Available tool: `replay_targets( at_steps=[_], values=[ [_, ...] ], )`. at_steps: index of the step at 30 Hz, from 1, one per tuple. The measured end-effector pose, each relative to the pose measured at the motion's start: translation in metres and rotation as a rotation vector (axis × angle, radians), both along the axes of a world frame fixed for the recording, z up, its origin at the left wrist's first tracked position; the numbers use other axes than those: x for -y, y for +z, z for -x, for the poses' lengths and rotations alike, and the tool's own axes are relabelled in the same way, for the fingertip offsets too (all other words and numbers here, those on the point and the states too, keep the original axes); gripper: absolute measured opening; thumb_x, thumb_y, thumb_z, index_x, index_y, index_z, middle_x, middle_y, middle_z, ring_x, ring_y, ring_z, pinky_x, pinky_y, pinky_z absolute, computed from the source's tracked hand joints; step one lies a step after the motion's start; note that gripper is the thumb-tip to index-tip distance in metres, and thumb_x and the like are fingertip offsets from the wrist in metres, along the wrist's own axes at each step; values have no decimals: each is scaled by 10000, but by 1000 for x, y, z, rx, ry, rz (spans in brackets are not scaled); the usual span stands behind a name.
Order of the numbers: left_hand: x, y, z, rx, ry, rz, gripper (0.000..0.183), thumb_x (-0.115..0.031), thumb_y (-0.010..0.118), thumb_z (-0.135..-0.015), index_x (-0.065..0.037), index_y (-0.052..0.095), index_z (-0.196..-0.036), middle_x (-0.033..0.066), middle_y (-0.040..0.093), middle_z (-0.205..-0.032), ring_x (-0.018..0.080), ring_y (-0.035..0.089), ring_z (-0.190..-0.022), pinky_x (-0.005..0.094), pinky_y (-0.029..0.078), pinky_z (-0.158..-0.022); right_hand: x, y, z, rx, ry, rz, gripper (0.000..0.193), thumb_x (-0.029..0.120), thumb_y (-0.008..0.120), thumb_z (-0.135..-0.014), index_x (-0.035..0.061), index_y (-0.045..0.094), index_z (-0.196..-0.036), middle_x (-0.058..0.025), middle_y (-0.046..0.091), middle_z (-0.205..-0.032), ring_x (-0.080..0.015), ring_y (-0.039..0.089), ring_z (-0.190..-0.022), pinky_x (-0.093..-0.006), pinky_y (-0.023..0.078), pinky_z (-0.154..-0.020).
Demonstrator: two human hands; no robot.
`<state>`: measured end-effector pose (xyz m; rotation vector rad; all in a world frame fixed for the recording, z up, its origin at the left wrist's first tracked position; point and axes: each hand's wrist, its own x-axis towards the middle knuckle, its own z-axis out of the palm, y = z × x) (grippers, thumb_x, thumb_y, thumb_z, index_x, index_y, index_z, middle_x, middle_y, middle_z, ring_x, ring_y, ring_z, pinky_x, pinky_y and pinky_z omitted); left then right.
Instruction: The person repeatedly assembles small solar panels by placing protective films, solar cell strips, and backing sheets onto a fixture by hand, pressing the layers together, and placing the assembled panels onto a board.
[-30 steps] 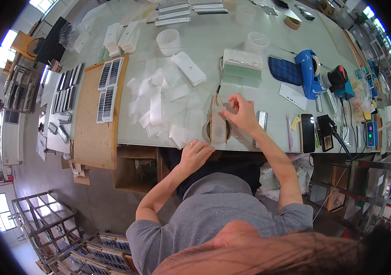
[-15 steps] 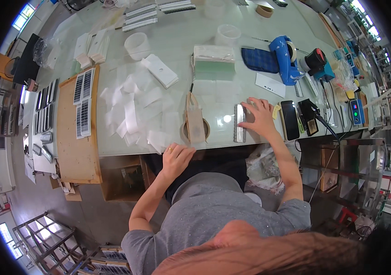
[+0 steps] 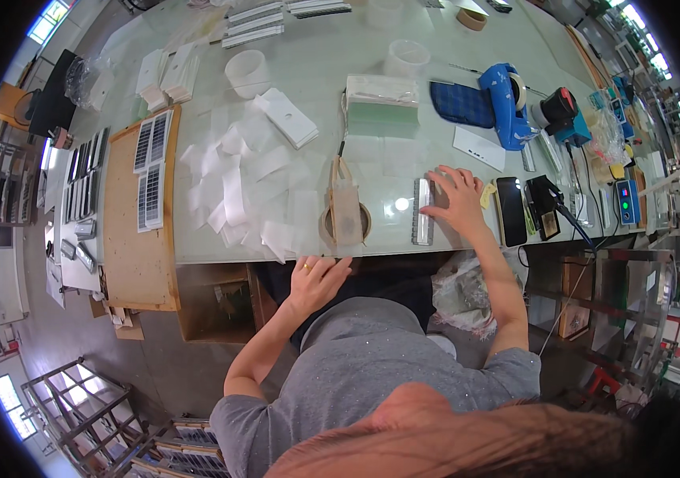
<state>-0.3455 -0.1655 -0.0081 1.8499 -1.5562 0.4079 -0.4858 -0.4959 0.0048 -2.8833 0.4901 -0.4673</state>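
My left hand point(image 3: 316, 280) rests at the table's front edge, its fingers bent but apart, with nothing seen in them. My right hand point(image 3: 459, 199) is spread on the glassy tabletop, the thumb at the right side of a narrow silver-grey strip with toothed edges point(image 3: 423, 213). The strip lies flat, its length running away from me. Between my hands, a beige flat pad with a looped strap point(image 3: 346, 211) lies over a brown tape ring point(image 3: 367, 221). Loose translucent white sheets point(image 3: 232, 195) are scattered beyond my left hand.
A phone point(image 3: 510, 209), a black holder point(image 3: 543, 203) and a blue tape dispenser point(image 3: 507, 107) stand right. A white-and-green block point(image 3: 383, 111), plastic cups point(image 3: 248, 76) and stacked white cards point(image 3: 286, 118) lie farther back. A wooden board point(image 3: 121, 231) with dark gridded panels is left.
The whole view has shifted slightly. My left hand has moved a little to the right along the table edge. My right hand's fingers have drawn slightly away from the strip.
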Motion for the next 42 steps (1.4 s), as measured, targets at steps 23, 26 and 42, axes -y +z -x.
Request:
replay_targets(
  at_steps=[23,26,42],
  values=[
    [-3,-4,4,-25,20,-65,457,-171,747,-755,-134,659,-1202,-15,525,-856,158,499,-745,316,393,-668,-30,34,-58,197,28,-1222,418,68,706,-855,83,506,-1222,24,585,-739,-40,478,-675,-206,374,-640],
    [-5,-2,4,-30,14,-88,468,-167,737,-754,-134,658,-1214,-19,518,-845,153,498,-744,315,390,-671,-72,35,-90,122,59,-1376,380,92,714,-864,77,510,-1186,26,584,-736,-49,507,-688,-218,390,-638],
    [-6,-9,5,-26,32,-82,460,-164,725,-759,-147,659,-1213,-22,500,-824,147,493,-735,314,389,-673,-93,10,-108,70,114,-1211,332,134,739,-841,60,560,-1111,-9,633,-658,-61,529,-605,-241,408,-579]
  ],
)
